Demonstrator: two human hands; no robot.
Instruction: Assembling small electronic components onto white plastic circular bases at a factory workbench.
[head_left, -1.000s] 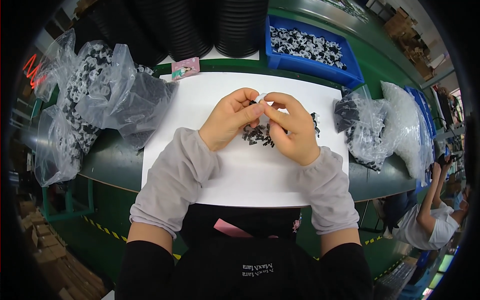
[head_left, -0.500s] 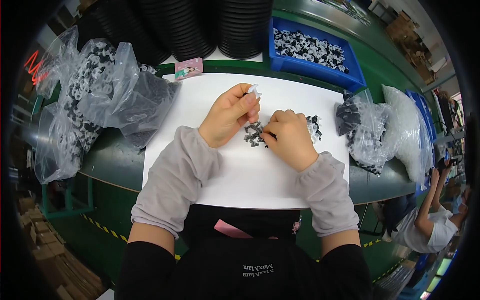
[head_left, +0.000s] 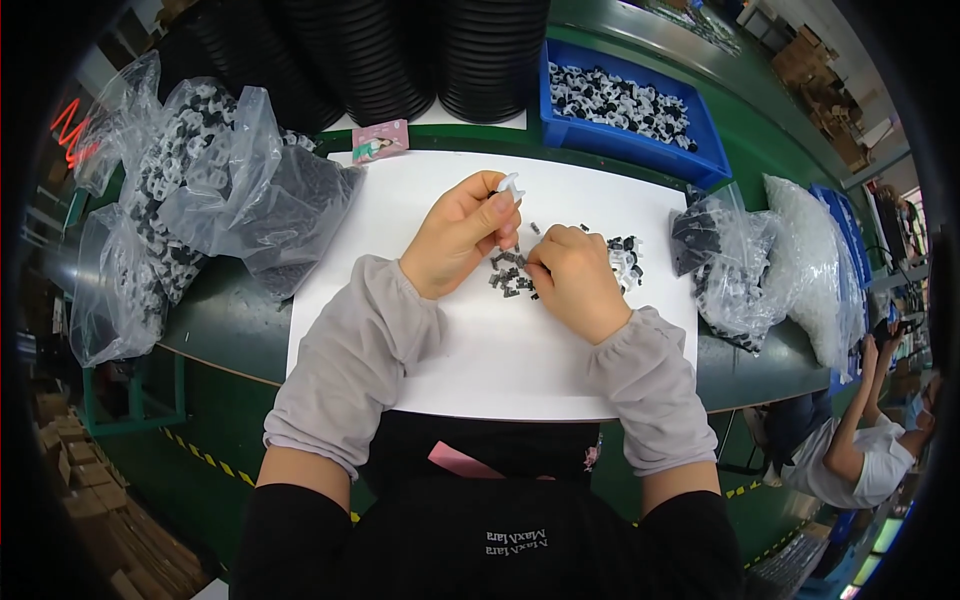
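Note:
Raised over the white sheet, my left hand pinches a small white plastic clip-like part between thumb and forefinger; its forked end sticks up. My right hand is beside it, lower down, with thumb and forefinger closed at the edge of a loose pile of small dark grey parts. Whatever sits between those fingertips is too small to make out. Partly hidden behind my right hand lies a heap of white and black parts.
A blue bin of black and white parts stands at the back right. Clear bags of parts crowd the left, more bags the right. Black ribbed coils and a pink packet are behind. A person sits far right.
Both hands have barely shifted; the right has moved slightly left. The white part stays in my left hand, turned a little.

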